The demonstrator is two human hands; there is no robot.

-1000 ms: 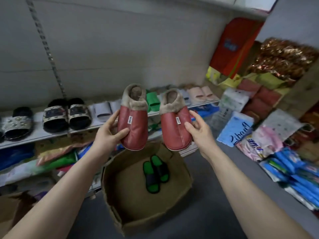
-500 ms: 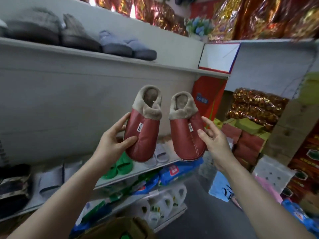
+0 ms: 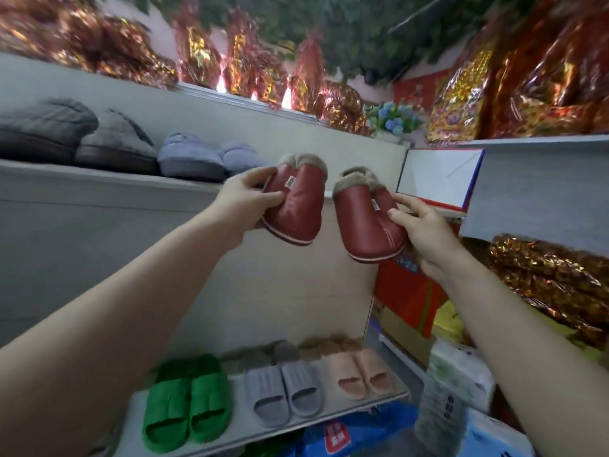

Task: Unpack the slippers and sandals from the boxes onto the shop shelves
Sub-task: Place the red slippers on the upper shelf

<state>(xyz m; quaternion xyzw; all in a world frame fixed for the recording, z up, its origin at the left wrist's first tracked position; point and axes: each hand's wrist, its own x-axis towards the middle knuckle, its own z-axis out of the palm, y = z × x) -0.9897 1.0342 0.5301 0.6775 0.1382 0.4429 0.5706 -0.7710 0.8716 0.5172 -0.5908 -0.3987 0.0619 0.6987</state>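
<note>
Left hand (image 3: 244, 202) curls round the left slipper (image 3: 296, 206); right hand (image 3: 425, 232) pinches the right slipper (image 3: 369, 222). Both are in the air at the upper shelf (image 3: 99, 179) edge. Blue-grey slippers (image 3: 194, 156) occupy the shelf just left, a white box (image 3: 435, 176) stands right, green sandals (image 3: 188, 410) below.

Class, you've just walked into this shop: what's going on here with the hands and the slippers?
A person is stocking shop shelves. The left hand grips one red fur-lined slipper and the right hand holds its mate, both held in the air near the upper shelf, next to the blue-grey slippers there. Neither is set down yet. Green slides, grey slides and pink slides sit on the lower shelf.
</note>
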